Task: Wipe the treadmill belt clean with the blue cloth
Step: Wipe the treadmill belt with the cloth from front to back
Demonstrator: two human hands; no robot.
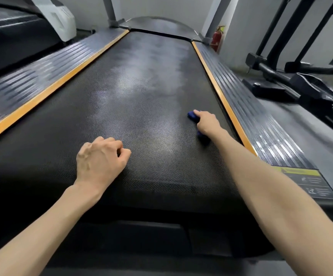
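right hand (206, 122) grips the cloth (192, 116), fingers curled over it, cloth bunched into a wad. blue shows ahead of the fingertips and again by the wrist, so most of it sits under the palm. the cloth is down on the belt (141, 96), right side, near the orange strip (217, 86) but not on it.

left hand (100, 158) is curled into a loose fist with nothing in it, knuckles down on the belt near the rear end, well apart from the cloth. looks like a brace.

handling, my read: the cloth is light and soft, with zero stiffness. it conforms to whatever presses it, and a wad only cleans the patch under the palm. contact would be better spread flatter. no special grip point. hold from above, fingers over the leading edge so it doesn't roll under on a push stroke.

the belt is textured with a fine dimple pattern, so likely high friction: the cloth should drag and bunch, not glide. the belt may creep on its rollers under a hard push. can't tell if it's locked.

pale hazy patches run down the middle and far end of the belt. residue or glare, can't tell. if residue, most of the belt is not yet done.
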